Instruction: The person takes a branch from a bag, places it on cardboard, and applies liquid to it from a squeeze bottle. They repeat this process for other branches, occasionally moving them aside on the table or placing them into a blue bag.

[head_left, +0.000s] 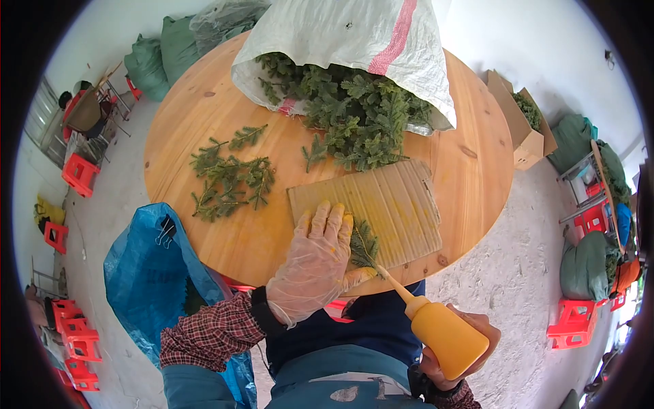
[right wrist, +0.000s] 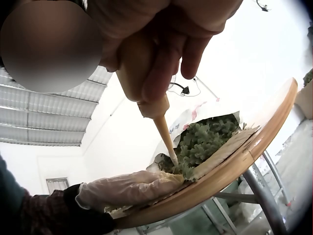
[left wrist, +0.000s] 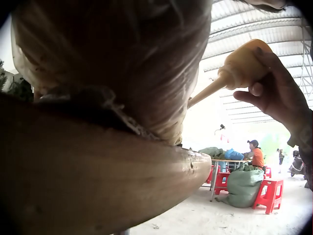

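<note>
My left hand (head_left: 313, 266), in a clear plastic glove with yellow-stained fingertips, lies with straight fingers on a ribbed cardboard piece (head_left: 402, 204). A small green fir sprig (head_left: 364, 244) lies on the cardboard between its index finger and thumb, the thumb at the stem end. My bare right hand (head_left: 488, 335) grips a yellow squeeze bottle (head_left: 446, 337), fingers wrapped round its body. The bottle is tilted, and its long thin nozzle (right wrist: 165, 137) points down at the sprig's stem end, close by the left thumb.
Loose fir sprigs (head_left: 231, 177) lie on the round wooden table (head_left: 470, 157) at left. A white woven sack (head_left: 340, 34) spills fir branches (head_left: 368, 123) behind the cardboard. A blue bag (head_left: 136, 273) hangs at the table's left edge. Red stools (head_left: 578, 324) and green sacks stand around.
</note>
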Available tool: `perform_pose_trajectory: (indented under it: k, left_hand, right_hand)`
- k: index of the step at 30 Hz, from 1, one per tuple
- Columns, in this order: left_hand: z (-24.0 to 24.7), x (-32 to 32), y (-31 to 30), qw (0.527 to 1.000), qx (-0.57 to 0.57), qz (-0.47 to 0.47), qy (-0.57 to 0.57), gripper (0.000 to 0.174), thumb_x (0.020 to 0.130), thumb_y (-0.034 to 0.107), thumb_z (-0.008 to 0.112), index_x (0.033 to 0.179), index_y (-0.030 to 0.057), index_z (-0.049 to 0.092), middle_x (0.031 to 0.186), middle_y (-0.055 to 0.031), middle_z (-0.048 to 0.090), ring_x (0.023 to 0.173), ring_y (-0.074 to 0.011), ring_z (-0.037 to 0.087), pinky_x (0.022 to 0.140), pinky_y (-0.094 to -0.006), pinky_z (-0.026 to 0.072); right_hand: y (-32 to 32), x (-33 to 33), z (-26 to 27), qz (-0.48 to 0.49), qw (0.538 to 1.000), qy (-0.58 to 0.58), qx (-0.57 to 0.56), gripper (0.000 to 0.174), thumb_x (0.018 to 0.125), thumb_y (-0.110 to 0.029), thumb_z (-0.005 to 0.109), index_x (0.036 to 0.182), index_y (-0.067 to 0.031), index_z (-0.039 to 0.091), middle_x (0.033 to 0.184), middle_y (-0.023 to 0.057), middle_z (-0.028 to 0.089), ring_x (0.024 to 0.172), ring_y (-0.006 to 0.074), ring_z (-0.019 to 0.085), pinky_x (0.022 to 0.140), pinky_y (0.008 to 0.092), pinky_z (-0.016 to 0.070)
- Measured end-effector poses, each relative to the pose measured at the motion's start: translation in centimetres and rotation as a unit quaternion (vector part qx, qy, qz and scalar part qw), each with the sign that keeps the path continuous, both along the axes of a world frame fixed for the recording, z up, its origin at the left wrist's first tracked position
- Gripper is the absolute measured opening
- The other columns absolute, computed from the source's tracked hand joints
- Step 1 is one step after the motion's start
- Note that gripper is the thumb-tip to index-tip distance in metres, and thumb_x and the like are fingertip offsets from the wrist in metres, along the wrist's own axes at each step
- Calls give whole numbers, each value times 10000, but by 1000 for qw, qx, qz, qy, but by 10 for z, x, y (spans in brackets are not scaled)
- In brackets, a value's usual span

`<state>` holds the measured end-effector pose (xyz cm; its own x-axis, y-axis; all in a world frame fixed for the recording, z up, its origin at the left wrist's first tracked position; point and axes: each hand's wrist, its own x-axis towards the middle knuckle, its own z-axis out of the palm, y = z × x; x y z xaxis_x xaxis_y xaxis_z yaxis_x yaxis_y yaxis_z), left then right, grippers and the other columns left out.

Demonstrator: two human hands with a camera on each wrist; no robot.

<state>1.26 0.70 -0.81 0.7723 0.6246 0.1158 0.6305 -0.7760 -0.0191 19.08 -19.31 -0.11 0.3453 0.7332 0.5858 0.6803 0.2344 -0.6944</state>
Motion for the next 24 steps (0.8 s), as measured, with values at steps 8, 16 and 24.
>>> perform_pose_trajectory:
  k: [8,16,24]
  left_hand:
    - [-3,0,0,1000,16,1,6,927,886,661,522,1413,-99,453,1481,-239,414,1405,-373,343,1151,-498,281]
    - [0,-6,2,999,-14,-4,-47,931,866,648,564,1415,-95,446,1458,-245,430,1385,-375,366,1142,-492,291]
    - [23,-17,5,990,-17,-60,-130,685,869,443,661,1400,33,519,1450,-199,457,1377,-389,388,1120,-489,327]
  right_hand:
    - [-15,5,-4,-18,1000,19,-11,840,703,-430,907,1231,-14,404,1044,187,654,884,247,645,808,383,518]
    - [-20,22,-16,-95,994,59,7,857,770,-614,775,1249,18,450,1057,183,650,885,254,655,778,379,542]
    - [34,48,-33,151,744,641,114,547,991,-437,571,1342,-23,508,1295,161,585,1014,237,654,817,415,586]
